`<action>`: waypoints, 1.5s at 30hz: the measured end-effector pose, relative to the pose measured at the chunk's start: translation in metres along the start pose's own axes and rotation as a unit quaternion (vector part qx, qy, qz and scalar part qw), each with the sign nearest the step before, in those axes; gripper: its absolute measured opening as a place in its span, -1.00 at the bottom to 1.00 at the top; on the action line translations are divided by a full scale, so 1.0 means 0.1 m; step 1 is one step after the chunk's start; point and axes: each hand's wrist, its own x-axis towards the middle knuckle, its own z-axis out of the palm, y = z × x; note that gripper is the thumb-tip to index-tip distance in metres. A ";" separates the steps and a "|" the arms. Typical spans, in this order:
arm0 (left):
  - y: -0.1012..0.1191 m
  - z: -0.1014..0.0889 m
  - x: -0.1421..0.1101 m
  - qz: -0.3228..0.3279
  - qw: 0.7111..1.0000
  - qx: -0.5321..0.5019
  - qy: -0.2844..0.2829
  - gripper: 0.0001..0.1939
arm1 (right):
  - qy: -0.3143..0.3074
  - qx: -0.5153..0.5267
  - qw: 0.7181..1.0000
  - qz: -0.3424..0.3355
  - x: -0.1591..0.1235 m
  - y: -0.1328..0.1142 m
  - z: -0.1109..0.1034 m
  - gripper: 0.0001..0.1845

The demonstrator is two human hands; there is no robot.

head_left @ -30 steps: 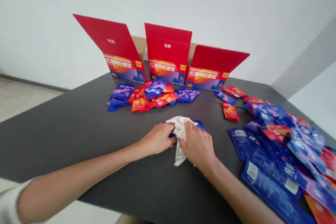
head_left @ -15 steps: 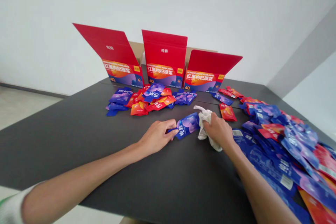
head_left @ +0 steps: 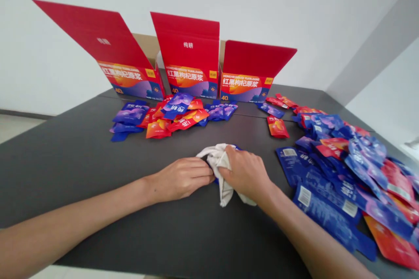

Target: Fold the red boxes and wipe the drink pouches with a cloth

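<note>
My right hand (head_left: 247, 172) is closed around a crumpled white cloth (head_left: 218, 161), pressing it over a blue pouch (head_left: 216, 181) on the table. Only slivers of that pouch show, at its lower left and upper right edges. From the left, my left hand (head_left: 183, 178) grips the pouch's end with fingers pressed together, right beside the cloth. Beyond my hands lies a small heap of red pouches (head_left: 159, 129) and blue pouches (head_left: 131, 113).
Three red boxes, a left box (head_left: 134, 80), a middle box (head_left: 191, 80) and a right box (head_left: 245, 87), stand at the back with lids raised. A large pile of blue and red pouches (head_left: 347, 174) covers the right side of the dark table (head_left: 98, 157).
My right hand has slid the cloth leftward over the blue pouch, up against my left hand, covering most of the pouch. The camera view has shifted, and the boxes look nearer.
</note>
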 end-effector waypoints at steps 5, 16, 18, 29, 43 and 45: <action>0.01 -0.01 -0.01 -0.025 1.000 -0.007 0.009 -0.77 | 0.025 -0.066 0.997 0.044 0.11 0.04 -0.06 -0.71; 0.08 -0.02 -0.02 -0.064 0.998 0.019 0.008 -0.79 | 0.022 -0.047 0.997 -0.053 0.10 0.03 0.01 -0.77; 0.09 -0.02 -0.02 -0.068 0.997 0.021 0.006 -0.78 | 0.017 -0.042 0.996 -0.072 0.09 0.03 0.01 -0.76; 0.08 0.00 -0.03 -0.073 0.997 0.028 0.016 -0.77 | 0.044 -0.065 0.997 0.003 0.09 0.03 0.00 -0.79; 0.04 0.02 -0.02 -0.082 0.996 0.021 0.001 -0.78 | 0.033 -0.055 0.996 -0.067 0.07 0.03 0.03 -0.77; 0.02 0.02 -0.03 -0.082 0.997 0.018 0.001 -0.79 | 0.020 -0.053 0.996 -0.075 0.07 0.02 0.02 -0.78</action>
